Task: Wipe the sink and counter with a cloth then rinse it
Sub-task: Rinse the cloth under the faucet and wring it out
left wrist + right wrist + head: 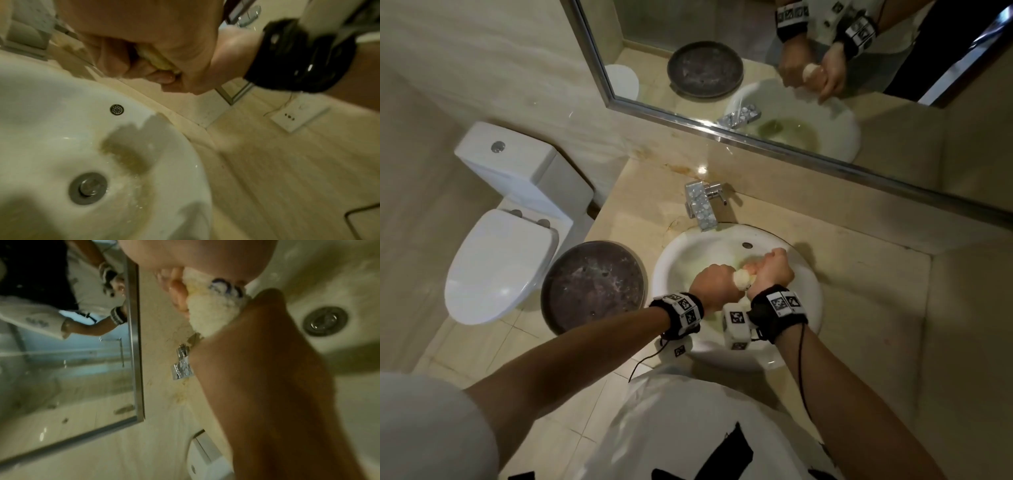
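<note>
Cloth [743,280], cream-coloured and bunched, clenched between left hand [714,287] and right hand [774,272] above the sink [722,240]; curled fingers hide most of it.

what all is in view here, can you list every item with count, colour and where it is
pale yellow fluffy cloth: one, cream-yellow, bunched between both hands over the basin
round white ceramic sink: one, white, set in the counter; yellowish water pooled in it
beige stone counter: one, beige, around the sink
square chrome faucet: one, silver, behind the sink at the wall
metal drain plug: one, grey, at the sink's bottom
round dark metal tray: one, brown-black, left of the sink
white toilet: one, white, far left, lid shut
framed wall mirror: one, silver frame, above the counter
white wall socket: one, white, on the wall by the counter
left hand: grips the cloth
right hand: grips the cloth
</note>
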`<state>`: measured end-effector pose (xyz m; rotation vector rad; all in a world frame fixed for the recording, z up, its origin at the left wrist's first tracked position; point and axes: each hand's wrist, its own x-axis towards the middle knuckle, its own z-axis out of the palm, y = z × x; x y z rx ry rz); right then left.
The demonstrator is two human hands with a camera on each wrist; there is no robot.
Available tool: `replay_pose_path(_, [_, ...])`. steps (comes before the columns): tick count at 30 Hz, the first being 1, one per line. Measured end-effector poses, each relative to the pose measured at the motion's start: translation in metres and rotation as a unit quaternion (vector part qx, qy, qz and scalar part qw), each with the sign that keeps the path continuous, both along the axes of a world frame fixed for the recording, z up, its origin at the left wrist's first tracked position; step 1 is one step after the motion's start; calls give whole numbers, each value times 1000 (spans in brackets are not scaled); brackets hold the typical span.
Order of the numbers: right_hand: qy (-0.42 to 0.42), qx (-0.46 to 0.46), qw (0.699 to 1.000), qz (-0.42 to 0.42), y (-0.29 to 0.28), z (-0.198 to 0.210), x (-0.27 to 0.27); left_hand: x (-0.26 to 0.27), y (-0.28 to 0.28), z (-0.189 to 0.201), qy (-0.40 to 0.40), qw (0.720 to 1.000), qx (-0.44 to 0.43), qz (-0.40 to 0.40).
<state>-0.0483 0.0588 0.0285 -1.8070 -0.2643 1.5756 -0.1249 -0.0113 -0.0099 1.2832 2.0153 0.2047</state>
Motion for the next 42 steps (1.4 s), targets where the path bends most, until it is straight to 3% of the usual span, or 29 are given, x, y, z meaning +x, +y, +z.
replay_pose_path(4, [-51, -43, 997, 34, -10, -26, 11, -8, -5, -5, 107, 987, 23, -117])
replay_pose_path(7, [-133, 17, 964, 230, -25, -44, 25, -14, -7, -7, 159, 970, 32, -179])
replay_pose_path(9, [-181, 35, 943, 278, -28, -56, 28, -14, -6, -4, 170, 965, 35, -197])
replay_pose_path(14, [-72, -33, 973, 216, -24, -87, 35, -7, -3, 0, 166, 958, 44, -230])
replay_pose_path(17, [-138, 0, 956, 259, -37, -64, 43, -4, -9, -5, 167, 955, 40, -243])
replay_pose_path(21, [-127, -17, 968, 217, -40, -65, 46, 0, -13, -8, 181, 952, 24, -247])
replay_pose_path(29, [-195, 49, 936, 290, -44, -41, 53, 4, -10, -2, 193, 944, 31, -265])
replay_pose_path(32, [-256, 75, 892, 365, -39, -50, 56, 4, -6, 2, 193, 942, 35, -271])
replay_pose_path(38, [-253, 84, 884, 384, -39, -45, 60, 3, -1, 4, 199, 932, 52, -298])
replay_pose_path(40, [-236, 89, 891, 377, -41, -44, 62, 4, -1, 3, 206, 926, 54, -311])
replay_pose_path(42, [-179, 54, 925, 332, -40, -54, 62, 6, 0, 5, 209, 922, 57, -320])
